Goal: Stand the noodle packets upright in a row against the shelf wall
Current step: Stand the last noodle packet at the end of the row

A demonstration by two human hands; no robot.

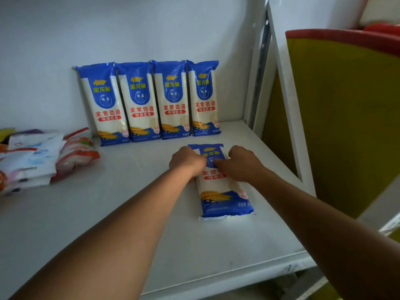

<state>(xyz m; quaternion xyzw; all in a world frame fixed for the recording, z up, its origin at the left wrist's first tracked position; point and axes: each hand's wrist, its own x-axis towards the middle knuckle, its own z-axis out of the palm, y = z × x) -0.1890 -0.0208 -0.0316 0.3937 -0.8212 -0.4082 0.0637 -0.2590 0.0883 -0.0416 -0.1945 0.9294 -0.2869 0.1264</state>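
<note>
Fifth blue-and-white plastic noodle packet (223,187) lies flat, near side of white shelf (129,213); four upright packets (149,100) lean on far wall. Left hand (187,162) and right hand (240,163) clasp its upper edges. Probably stiff, brittle, slick film; lift by the sides.
</note>
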